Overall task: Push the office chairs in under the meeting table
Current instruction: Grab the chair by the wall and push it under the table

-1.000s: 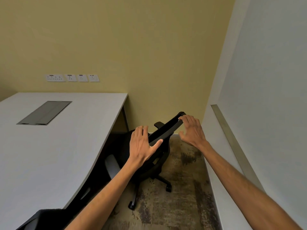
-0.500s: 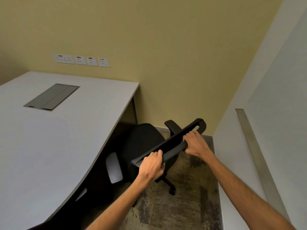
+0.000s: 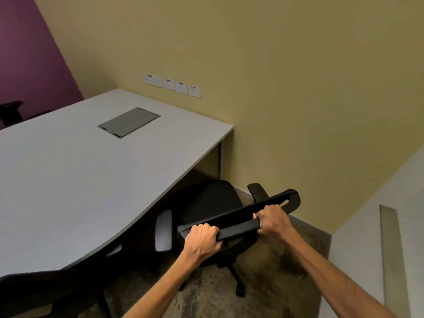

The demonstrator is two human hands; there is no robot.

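Since a second ago both hands have gone from resting open on the chair (image 3: 206,203) to gripping it: the left hand (image 3: 203,241) is curled tight around the near end of the top rail of the backrest, and the right hand (image 3: 273,220) is closed in a fist further along the same rail, just short of its looped far end. Beyond the fingers the seat points at the table (image 3: 91,171); its front part sits under the curved edge, while the backrest, the right armrest beyond the right fingers and most of the wheeled base below the hands are out on the carpet (image 3: 275,271). The grey left armrest, just past the left knuckles, looks close to the table edge, so I judge it may catch unless it passes underneath. By my reading this chair is about half in and needs a further straight push. Below the left forearm a second chair (image 3: 46,292) shows its dark back near the table edge; how far in it sits cannot be told. Well beyond the table, by the purple wall, part of a third chair (image 3: 11,109) shows, its placing also unclear.
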